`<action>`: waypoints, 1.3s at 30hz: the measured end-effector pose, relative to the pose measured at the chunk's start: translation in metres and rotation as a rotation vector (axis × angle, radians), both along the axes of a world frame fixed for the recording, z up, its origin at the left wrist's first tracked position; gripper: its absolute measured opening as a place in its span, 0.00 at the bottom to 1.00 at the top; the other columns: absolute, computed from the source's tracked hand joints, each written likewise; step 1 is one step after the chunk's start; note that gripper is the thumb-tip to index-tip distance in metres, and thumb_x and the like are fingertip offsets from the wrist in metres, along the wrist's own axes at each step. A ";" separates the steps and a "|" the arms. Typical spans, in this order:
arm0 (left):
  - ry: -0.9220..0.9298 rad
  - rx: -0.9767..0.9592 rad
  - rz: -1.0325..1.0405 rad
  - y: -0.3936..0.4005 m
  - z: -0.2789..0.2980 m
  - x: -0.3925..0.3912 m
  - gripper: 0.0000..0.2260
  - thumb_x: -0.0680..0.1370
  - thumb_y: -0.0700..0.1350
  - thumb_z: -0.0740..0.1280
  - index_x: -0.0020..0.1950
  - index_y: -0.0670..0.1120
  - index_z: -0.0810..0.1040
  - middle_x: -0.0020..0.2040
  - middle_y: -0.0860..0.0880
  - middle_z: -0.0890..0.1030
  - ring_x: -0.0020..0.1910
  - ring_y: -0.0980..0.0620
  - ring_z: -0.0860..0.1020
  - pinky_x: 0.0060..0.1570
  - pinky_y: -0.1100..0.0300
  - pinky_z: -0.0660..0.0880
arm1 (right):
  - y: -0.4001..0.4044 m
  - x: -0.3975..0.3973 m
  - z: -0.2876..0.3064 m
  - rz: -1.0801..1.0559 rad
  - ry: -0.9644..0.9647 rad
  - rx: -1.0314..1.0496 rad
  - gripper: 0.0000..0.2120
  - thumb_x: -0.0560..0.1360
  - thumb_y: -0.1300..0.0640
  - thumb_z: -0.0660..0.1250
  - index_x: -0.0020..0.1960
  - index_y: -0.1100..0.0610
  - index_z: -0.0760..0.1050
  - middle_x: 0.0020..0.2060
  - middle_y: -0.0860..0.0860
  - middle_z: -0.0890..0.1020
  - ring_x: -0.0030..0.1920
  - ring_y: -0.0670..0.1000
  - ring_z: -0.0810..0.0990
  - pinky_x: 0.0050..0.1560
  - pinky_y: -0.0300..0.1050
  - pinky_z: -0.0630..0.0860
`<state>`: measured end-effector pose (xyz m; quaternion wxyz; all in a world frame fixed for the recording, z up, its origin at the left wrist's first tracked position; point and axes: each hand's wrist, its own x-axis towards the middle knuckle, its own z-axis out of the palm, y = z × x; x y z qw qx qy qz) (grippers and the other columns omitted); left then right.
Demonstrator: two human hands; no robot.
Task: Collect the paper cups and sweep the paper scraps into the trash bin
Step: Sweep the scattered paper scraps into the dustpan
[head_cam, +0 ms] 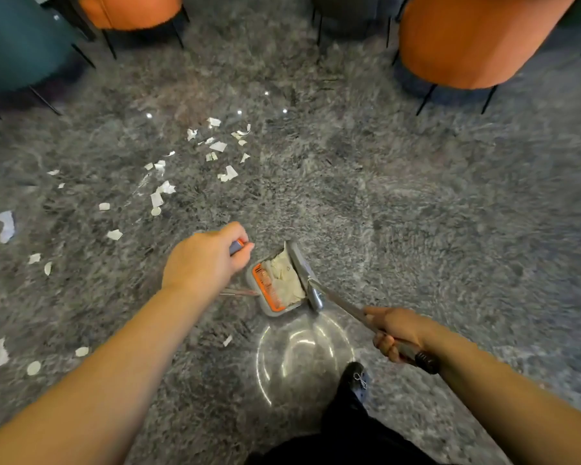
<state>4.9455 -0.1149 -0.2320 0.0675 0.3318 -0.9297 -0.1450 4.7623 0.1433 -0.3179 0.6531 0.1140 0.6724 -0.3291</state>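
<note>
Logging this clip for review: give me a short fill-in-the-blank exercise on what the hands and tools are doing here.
1. The left hand grips the handle of the ____.
2. The right hand grips the handle of the ____.
3. The dustpan already holds crumpled ____.
4. Most loose paper scraps lie on the person's ____ side.

Missing words: dustpan; broom; paper; left

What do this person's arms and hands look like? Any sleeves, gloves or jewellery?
Both forearms are bare all the way to the frame's edge, with no sleeves in view. The left hand and the right hand wear no gloves, and no watch, bracelet or ring shows. The right hand's fingernails look dark, perhaps painted, though blur makes that uncertain.
</note>
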 end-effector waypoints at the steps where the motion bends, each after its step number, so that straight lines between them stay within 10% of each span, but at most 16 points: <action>1: -0.002 0.002 -0.014 0.002 0.002 -0.022 0.08 0.76 0.57 0.67 0.47 0.53 0.76 0.35 0.50 0.81 0.34 0.43 0.79 0.31 0.53 0.76 | 0.005 -0.019 0.001 -0.014 -0.002 -0.001 0.12 0.84 0.56 0.49 0.51 0.45 0.70 0.20 0.49 0.68 0.18 0.43 0.63 0.19 0.31 0.61; 18: 0.094 -0.014 -0.396 0.043 0.018 -0.387 0.08 0.75 0.54 0.70 0.46 0.51 0.79 0.35 0.50 0.81 0.34 0.42 0.80 0.30 0.52 0.76 | 0.084 -0.276 0.021 -0.473 0.049 -0.028 0.14 0.84 0.56 0.49 0.65 0.45 0.67 0.25 0.50 0.67 0.17 0.42 0.63 0.17 0.30 0.60; 24: 0.075 -0.001 -0.541 0.039 0.010 -0.532 0.07 0.76 0.56 0.68 0.46 0.54 0.78 0.30 0.58 0.72 0.30 0.50 0.71 0.24 0.63 0.60 | 0.091 -0.371 0.012 -0.655 0.030 -0.020 0.12 0.84 0.56 0.49 0.61 0.45 0.67 0.22 0.49 0.68 0.17 0.43 0.63 0.17 0.31 0.61; 39: 0.087 0.087 -0.774 0.120 0.012 -0.869 0.06 0.77 0.55 0.67 0.48 0.54 0.76 0.34 0.57 0.76 0.34 0.50 0.75 0.29 0.56 0.71 | 0.150 -0.634 0.017 -0.815 0.091 -0.063 0.17 0.80 0.65 0.49 0.53 0.47 0.71 0.20 0.47 0.67 0.17 0.42 0.62 0.19 0.29 0.60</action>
